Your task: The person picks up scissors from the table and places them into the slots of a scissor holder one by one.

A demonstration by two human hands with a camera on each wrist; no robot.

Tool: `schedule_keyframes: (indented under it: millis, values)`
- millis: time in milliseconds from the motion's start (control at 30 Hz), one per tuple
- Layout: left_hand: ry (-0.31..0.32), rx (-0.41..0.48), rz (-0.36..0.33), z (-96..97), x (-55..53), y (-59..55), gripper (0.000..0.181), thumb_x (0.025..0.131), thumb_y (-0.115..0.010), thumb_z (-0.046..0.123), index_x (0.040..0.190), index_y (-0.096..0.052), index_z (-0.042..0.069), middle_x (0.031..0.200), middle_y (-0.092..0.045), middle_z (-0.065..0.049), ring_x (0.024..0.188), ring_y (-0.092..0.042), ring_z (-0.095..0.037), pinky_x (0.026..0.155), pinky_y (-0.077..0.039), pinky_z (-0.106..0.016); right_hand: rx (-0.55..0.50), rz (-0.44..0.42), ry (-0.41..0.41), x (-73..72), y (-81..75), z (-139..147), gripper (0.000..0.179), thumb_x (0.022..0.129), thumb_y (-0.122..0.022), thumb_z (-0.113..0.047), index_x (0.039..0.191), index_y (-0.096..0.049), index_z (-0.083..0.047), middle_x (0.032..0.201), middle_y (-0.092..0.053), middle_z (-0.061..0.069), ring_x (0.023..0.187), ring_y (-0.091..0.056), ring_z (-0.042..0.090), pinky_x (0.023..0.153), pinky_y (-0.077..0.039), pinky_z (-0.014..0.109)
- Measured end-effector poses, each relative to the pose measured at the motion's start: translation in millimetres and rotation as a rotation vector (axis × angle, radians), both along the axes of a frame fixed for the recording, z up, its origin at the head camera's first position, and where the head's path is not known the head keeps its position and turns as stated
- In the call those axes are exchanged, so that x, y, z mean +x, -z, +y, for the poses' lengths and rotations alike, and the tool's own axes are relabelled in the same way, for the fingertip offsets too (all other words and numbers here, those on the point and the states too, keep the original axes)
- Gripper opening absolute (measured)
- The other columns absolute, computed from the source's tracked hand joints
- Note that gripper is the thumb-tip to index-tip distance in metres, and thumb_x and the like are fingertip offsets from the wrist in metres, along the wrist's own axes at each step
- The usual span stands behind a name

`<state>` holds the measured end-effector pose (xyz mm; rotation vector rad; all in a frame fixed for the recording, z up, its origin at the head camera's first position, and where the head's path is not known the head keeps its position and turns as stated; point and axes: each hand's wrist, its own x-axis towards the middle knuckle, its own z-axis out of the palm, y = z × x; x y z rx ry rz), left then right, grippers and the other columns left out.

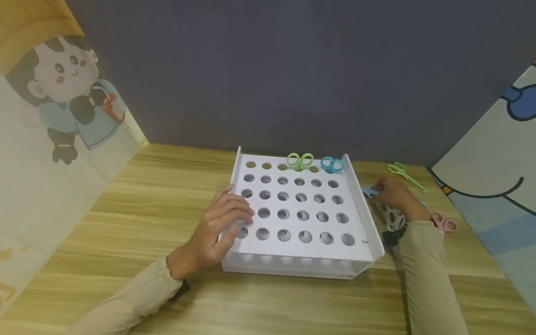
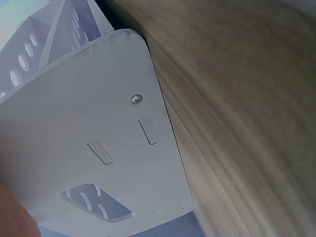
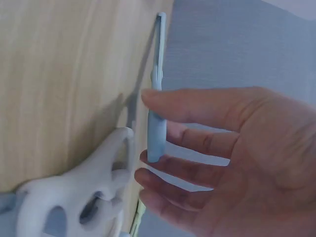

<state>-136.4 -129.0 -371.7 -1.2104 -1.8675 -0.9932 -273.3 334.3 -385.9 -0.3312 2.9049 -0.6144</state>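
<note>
A white rack [image 1: 310,251] with rows of round holes stands on the wooden table. My left hand [image 1: 211,228] rests on its left edge, the fingers lying over the top panel. The left wrist view shows the rack's side panel [image 2: 98,128] with a screw and a cut-out. To the right of the rack, my right hand [image 1: 395,197] pinches light blue scissors [image 3: 157,133] between thumb and fingers, close over the table. Grey scissors [image 1: 392,219] lie just below that hand. Green-handled scissors [image 1: 299,164] and teal-handled scissors [image 1: 332,165] stand in the rack's back row.
Pink scissors [image 1: 445,224] lie right of my right wrist, partly behind the sleeve. Light green scissors [image 1: 406,177] lie farther back on the table [image 1: 125,223]. A dark panel [image 1: 268,79] rises behind the table, with cartoon-printed walls on both sides.
</note>
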Motion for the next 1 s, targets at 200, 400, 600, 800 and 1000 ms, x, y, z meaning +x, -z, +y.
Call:
schedule_keyframes:
  millis: [200,400,600,800,1000]
  values:
    - [0.000,-0.001,0.002,0.3,-0.2,0.1,0.038,0.097,-0.034,0.022,0.091,-0.067,0.003,0.098,-0.068,-0.011,0.101,-0.060,-0.030,0.112,-0.027,-0.061,-0.022,0.104,-0.021,3.4,-8.7,1,0.046,0.085,-0.073,-0.023,0.112,-0.065,0.013,0.109,-0.065,0.032,0.097,-0.063,0.047,0.082,-0.052,0.059]
    - [0.000,-0.002,0.002,0.4,0.1,0.2,0.037,0.096,-0.035,0.021,0.091,-0.067,0.003,0.098,-0.068,-0.010,0.101,-0.060,-0.030,0.113,-0.027,-0.060,-0.056,0.243,0.023,5.3,-20.5,-3,0.044,0.086,-0.074,-0.027,0.110,-0.066,0.009,0.092,-0.068,0.026,0.083,-0.063,0.039,0.071,-0.049,0.051]
    - [-0.007,-0.007,-0.002,-0.1,0.7,0.5,0.037,0.096,-0.035,0.021,0.091,-0.067,0.003,0.098,-0.068,-0.010,0.101,-0.060,-0.029,0.112,-0.027,-0.062,-0.221,0.263,0.110,14.2,-31.7,-12,0.053,0.089,-0.073,-0.035,0.119,-0.062,0.008,0.113,-0.066,0.032,0.102,-0.065,0.047,0.085,-0.050,0.058]
    - [0.004,0.000,-0.001,-0.1,1.2,0.5,0.035,0.095,-0.035,0.020,0.090,-0.066,0.003,0.097,-0.068,-0.010,0.100,-0.060,-0.030,0.111,-0.027,-0.063,-0.349,0.286,0.169,16.5,-34.2,-16,0.055,0.090,-0.073,-0.033,0.126,-0.057,0.006,0.126,-0.060,0.030,0.112,-0.061,0.048,0.076,-0.054,0.020]
    - [0.009,0.004,0.000,0.8,0.9,-1.1,0.034,0.094,-0.036,0.018,0.091,-0.066,0.003,0.097,-0.068,-0.010,0.100,-0.060,-0.030,0.111,-0.027,-0.063,-0.398,0.432,0.190,16.8,-39.4,-20,0.048,0.087,-0.077,-0.027,0.120,-0.062,0.005,0.118,-0.065,0.029,0.104,-0.067,0.039,0.067,-0.044,0.003]
